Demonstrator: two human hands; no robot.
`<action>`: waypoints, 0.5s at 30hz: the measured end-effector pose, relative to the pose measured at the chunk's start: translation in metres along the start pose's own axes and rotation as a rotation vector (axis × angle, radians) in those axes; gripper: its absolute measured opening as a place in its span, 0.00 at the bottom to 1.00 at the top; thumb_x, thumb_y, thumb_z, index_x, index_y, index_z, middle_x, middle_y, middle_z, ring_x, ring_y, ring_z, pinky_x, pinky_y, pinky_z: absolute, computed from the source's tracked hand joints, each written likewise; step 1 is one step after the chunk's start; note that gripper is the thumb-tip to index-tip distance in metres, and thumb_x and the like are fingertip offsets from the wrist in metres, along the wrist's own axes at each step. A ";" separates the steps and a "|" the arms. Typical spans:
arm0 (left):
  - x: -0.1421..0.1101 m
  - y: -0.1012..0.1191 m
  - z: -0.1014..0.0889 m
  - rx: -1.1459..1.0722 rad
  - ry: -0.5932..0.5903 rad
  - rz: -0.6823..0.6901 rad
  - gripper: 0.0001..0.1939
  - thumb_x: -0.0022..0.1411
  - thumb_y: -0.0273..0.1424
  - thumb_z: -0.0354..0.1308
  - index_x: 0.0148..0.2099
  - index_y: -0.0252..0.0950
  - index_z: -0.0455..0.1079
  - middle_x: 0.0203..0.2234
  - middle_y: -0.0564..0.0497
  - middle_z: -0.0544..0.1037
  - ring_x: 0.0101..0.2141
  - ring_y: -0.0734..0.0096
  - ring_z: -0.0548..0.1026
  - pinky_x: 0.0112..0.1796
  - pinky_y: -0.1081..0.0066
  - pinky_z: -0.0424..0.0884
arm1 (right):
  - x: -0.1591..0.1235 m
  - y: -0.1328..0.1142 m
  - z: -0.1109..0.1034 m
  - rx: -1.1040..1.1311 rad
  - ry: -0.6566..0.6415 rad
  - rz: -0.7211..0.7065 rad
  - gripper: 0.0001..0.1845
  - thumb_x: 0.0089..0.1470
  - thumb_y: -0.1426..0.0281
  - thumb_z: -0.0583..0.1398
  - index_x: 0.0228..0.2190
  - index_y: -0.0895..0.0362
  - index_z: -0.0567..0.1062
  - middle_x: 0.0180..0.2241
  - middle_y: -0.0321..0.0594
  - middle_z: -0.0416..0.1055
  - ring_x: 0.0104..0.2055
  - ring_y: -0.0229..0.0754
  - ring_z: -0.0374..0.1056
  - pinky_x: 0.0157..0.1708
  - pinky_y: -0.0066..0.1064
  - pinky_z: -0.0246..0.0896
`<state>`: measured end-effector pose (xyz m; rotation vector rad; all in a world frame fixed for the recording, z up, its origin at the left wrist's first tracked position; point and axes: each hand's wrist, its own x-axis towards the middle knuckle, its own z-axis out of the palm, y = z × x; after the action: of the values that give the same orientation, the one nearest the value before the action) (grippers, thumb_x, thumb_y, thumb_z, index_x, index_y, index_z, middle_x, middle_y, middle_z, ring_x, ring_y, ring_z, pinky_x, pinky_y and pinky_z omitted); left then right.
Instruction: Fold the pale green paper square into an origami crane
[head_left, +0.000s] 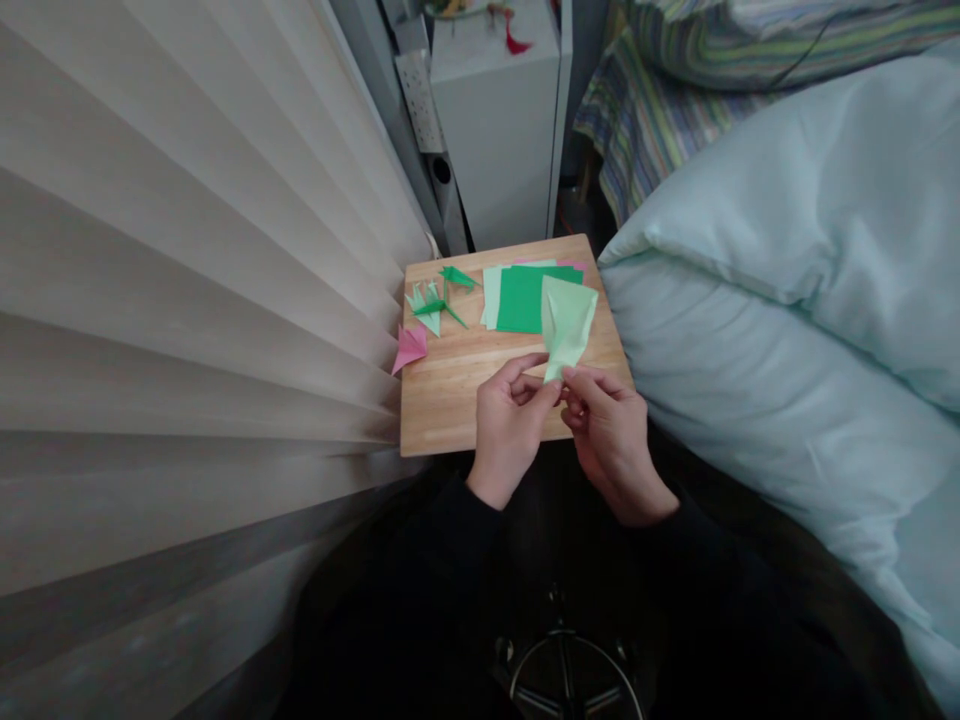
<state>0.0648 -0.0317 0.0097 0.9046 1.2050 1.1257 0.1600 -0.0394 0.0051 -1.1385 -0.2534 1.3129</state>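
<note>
A light green sheet of origami paper [568, 318], creased and narrowed at its lower end, stands up between my hands above the wooden table. My left hand [514, 415] pinches the narrow end from the left with thumb and fingers. From the right, my right hand [609, 425] grips the same end, its fingertips close to the left thumb. Behind the held sheet lies a stack of square paper with a dark green sheet [520, 300] on top. Light green and pink edges show beneath it.
Several folded paper figures, among them a green one [459, 278] and a pink one [410, 347], sit at the left of the small wooden table [442, 400]. A pleated curtain [225, 250] borders the left. A pale blue quilt [750, 330] lies right, a grey cabinet [495, 140] behind.
</note>
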 end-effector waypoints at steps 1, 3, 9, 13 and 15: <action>0.001 0.000 -0.001 0.004 -0.001 -0.012 0.19 0.53 0.29 0.70 0.48 0.32 0.76 0.23 0.54 0.81 0.28 0.69 0.81 0.35 0.71 0.75 | 0.000 0.001 0.000 -0.013 -0.004 0.008 0.12 0.35 0.67 0.74 0.22 0.58 0.78 0.16 0.30 0.65 0.17 0.30 0.54 0.16 0.26 0.44; 0.003 0.001 -0.003 0.000 -0.011 -0.031 0.17 0.53 0.29 0.69 0.46 0.32 0.76 0.22 0.54 0.80 0.28 0.69 0.81 0.34 0.71 0.74 | -0.001 0.002 0.001 -0.029 0.007 0.001 0.13 0.34 0.66 0.74 0.22 0.58 0.78 0.15 0.29 0.65 0.17 0.30 0.54 0.16 0.26 0.43; 0.002 -0.001 -0.007 0.016 -0.073 -0.108 0.20 0.54 0.29 0.68 0.50 0.33 0.73 0.22 0.54 0.79 0.27 0.71 0.79 0.33 0.72 0.71 | 0.004 0.005 -0.004 -0.123 0.032 -0.077 0.13 0.40 0.63 0.71 0.21 0.56 0.76 0.13 0.26 0.59 0.16 0.30 0.50 0.18 0.29 0.44; 0.005 -0.007 -0.017 0.282 0.045 0.066 0.22 0.54 0.28 0.70 0.52 0.35 0.72 0.37 0.47 0.81 0.36 0.68 0.78 0.34 0.71 0.71 | 0.010 -0.002 -0.010 -0.454 -0.081 -0.248 0.10 0.46 0.63 0.69 0.23 0.57 0.78 0.18 0.32 0.67 0.20 0.34 0.57 0.23 0.31 0.52; 0.006 -0.009 -0.025 0.397 0.132 0.261 0.27 0.55 0.29 0.70 0.56 0.37 0.69 0.42 0.46 0.79 0.40 0.67 0.78 0.36 0.70 0.72 | 0.011 -0.006 -0.014 -0.694 -0.192 -0.359 0.10 0.50 0.64 0.67 0.26 0.57 0.79 0.24 0.37 0.74 0.24 0.37 0.63 0.27 0.32 0.57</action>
<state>0.0416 -0.0287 -0.0041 1.3365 1.4807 1.1863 0.1774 -0.0358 -0.0016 -1.4489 -1.0684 1.0278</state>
